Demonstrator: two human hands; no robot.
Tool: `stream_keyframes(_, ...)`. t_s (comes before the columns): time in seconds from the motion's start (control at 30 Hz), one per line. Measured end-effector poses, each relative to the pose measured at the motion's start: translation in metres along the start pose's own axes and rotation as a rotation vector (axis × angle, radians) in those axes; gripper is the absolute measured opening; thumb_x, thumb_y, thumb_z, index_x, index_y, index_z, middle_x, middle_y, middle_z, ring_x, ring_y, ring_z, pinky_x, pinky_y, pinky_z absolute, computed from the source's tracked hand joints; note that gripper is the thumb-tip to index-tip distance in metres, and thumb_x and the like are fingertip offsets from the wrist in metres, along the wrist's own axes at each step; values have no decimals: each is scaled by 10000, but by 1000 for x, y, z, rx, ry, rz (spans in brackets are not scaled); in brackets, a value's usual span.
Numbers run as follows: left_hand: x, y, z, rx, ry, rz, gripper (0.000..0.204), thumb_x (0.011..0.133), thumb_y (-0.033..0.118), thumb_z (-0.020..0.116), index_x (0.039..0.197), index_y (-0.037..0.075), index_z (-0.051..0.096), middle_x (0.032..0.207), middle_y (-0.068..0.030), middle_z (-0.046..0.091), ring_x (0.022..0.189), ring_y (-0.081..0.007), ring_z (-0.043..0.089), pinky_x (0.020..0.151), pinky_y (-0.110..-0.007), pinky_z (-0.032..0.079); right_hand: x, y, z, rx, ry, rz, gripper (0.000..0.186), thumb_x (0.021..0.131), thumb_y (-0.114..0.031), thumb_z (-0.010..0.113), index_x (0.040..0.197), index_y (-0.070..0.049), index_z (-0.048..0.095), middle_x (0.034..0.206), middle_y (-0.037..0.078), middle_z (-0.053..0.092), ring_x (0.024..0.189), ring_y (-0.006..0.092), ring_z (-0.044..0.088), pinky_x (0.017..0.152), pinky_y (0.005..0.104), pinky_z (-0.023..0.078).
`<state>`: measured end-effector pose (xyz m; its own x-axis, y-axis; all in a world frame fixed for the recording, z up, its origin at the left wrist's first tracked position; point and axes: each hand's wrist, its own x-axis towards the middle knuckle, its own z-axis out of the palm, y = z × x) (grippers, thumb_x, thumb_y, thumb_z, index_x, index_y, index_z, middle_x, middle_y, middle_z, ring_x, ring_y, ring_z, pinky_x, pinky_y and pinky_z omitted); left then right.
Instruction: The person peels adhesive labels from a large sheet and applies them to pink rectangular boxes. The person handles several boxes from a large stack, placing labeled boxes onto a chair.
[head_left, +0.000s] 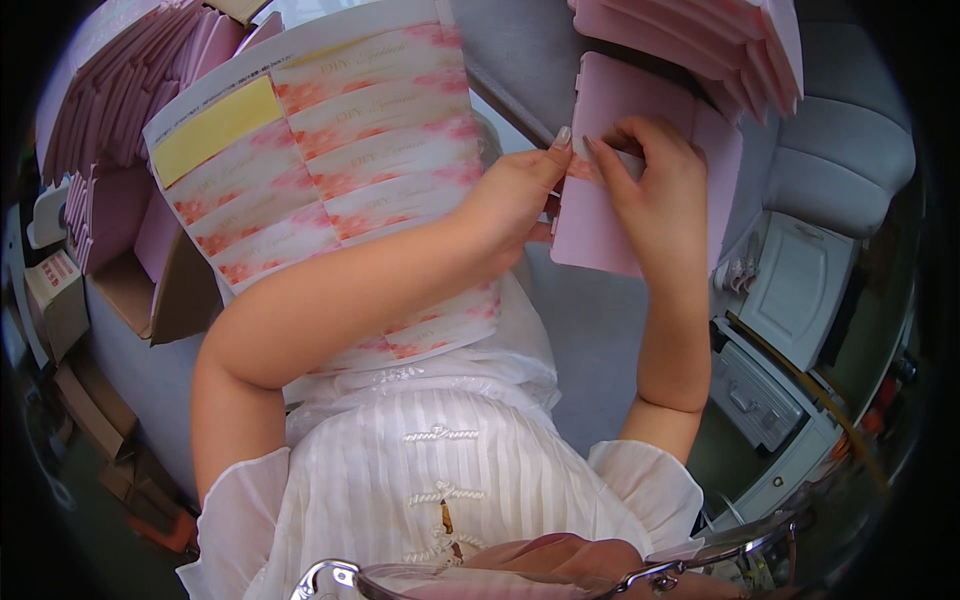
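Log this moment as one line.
left hand: at left edge of pink carton | right hand: over carton, at floral label | label sheet: left of carton, yellow patch upper left

1. The white top [345, 490] has narrow vertical stripes.
2. White, rope-like knot fasteners [441, 434] run down its front.
3. Sheer white sleeves [240, 510], short and flared, end above the elbows.
4. Shiny metal-framed glasses [662, 578] show below.
5. Left hand [515, 195] and right hand [660, 175] are bare, with longish nails.
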<state>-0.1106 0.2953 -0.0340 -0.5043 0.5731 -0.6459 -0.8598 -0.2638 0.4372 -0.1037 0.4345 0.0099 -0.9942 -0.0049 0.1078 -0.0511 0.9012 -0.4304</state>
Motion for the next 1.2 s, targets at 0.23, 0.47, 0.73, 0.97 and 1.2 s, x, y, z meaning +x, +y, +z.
stream_keyframes(0.23,1,-1,-3,21,-42,56,445,984,468,437,929,55,593,846,-36,593,735,-144,557,695,-341,507,-6,-5,4,-213,124,-50,350,779,-207,696,1063,-77,537,865,96,628,810,277,603,746,397,371)
stream_keyframes(0.47,1,-6,1,92,17,106,425,973,448,481,953,38,589,842,-34,586,738,-127,557,660,-315,509,-13,-24,8,-616,185,30,459,774,-294,699,1140,-83,519,931,63,548,881,253,548,775,397,342)
stream_keyframes(0.73,1,-6,2,141,53,123,408,983,426,466,1006,32,571,840,-34,583,742,-124,559,648,-320,516,-29,-7,14,-533,464,210,756,792,-494,664,1305,-5,399,1214,165,479,1158,355,450,956,517,320)
stream_keyframes(0.97,-1,-8,3,205,88,134,382,1002,402,425,1000,43,556,811,-20,575,683,-109,540,607,-300,501,-45,36,23,-471,348,420,845,849,-573,569,1383,23,295,1422,223,314,1363,440,233,1077,611,182)
stream_keyframes(1.2,-1,-7,5,241,116,125,379,1008,393,415,994,41,555,819,-20,572,714,-107,534,645,-305,488,-53,66,8,-109,340,511,846,885,-561,533,1425,14,227,1430,265,290,1382,457,186,1102,605,98)
